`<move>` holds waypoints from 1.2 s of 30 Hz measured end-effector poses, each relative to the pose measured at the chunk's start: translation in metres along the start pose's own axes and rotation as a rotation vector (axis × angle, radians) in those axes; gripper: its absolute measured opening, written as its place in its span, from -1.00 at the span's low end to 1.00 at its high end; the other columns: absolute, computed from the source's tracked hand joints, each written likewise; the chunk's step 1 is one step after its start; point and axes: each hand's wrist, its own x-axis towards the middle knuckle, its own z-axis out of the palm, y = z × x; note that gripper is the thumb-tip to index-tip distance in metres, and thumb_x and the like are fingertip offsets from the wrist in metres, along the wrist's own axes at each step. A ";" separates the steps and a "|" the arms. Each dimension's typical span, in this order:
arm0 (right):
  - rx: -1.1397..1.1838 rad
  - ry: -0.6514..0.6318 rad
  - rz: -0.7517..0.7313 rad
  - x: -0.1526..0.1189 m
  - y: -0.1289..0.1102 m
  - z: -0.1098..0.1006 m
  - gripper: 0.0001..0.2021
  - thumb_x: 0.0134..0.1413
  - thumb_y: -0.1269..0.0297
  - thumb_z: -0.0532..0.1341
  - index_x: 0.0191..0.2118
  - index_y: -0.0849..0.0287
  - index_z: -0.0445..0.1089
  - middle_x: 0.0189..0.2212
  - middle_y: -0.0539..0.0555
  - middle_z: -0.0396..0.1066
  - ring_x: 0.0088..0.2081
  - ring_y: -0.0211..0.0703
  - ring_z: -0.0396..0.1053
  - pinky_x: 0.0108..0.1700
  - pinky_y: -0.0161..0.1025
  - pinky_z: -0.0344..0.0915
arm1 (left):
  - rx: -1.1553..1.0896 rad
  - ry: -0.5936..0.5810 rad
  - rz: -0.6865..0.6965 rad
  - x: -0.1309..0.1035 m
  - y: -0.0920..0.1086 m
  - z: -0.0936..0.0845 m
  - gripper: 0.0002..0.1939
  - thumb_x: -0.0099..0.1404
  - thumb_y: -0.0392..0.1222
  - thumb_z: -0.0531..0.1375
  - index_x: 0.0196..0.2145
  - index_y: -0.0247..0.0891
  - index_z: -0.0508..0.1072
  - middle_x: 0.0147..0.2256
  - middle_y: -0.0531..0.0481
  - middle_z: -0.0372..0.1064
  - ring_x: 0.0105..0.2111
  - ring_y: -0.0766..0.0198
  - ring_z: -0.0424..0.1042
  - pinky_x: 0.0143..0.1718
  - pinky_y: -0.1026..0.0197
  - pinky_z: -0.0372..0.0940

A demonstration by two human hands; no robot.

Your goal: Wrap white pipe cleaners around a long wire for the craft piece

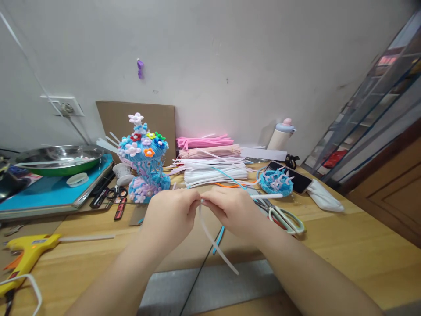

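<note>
Left hand (173, 215): fingers curled, pinching the upper end of the white strip (223, 257). Right hand (233, 213): fingers curled, pinching the same end; strip hangs toward near right. Bench (355, 250): glue gun (36, 246) near left, phone (298, 181) far right. Grey wall (250, 66) behind.

1 white pipe cleaner (218, 249) hangs curved, upper end pinched.
</note>
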 end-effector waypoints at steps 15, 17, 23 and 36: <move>0.411 0.137 0.298 -0.005 -0.002 -0.032 -0.86 0.17 0.30 0.16 -0.25 0.12 0.48 -0.36 0.02 0.51 -0.34 -0.18 0.41 -0.31 -0.28 0.27 | 0.195 0.713 0.349 -0.001 -0.005 0.049 -0.74 0.14 -0.34 0.27 -0.19 -0.14 0.43 -0.15 -0.06 0.50 -0.05 0.15 0.40 0.11 0.05 0.02; 0.398 0.146 0.326 -0.002 0.003 -0.030 -0.86 0.15 0.30 0.17 -0.25 0.14 0.48 -0.34 0.04 0.52 -0.31 -0.16 0.42 -0.28 -0.26 0.27 | 0.152 0.704 0.336 -0.001 -0.005 0.047 -0.80 0.14 -0.33 0.27 -0.26 -0.13 0.42 -0.18 -0.03 0.52 -0.10 0.16 0.43 0.07 0.05 0.06; 0.465 0.101 0.337 0.001 0.010 -0.027 -0.86 0.13 0.32 0.17 -0.29 0.17 0.48 -0.35 0.03 0.51 -0.30 -0.17 0.41 -0.26 -0.27 0.26 | 0.044 0.606 0.460 -0.001 -0.012 0.043 -0.69 0.17 -0.38 0.25 -0.13 -0.14 0.44 -0.22 -0.04 0.53 -0.16 0.17 0.43 -0.08 0.09 0.19; -0.008 0.107 0.235 -0.003 -0.003 -0.011 -0.86 0.17 0.36 0.13 -0.30 0.15 0.44 -0.36 0.02 0.49 -0.32 -0.18 0.38 -0.32 -0.30 0.11 | -0.231 0.525 0.339 -0.002 0.004 0.032 -0.84 0.22 -0.41 0.18 -0.27 -0.21 0.45 -0.33 0.00 0.52 -0.26 0.22 0.41 -0.21 0.13 0.23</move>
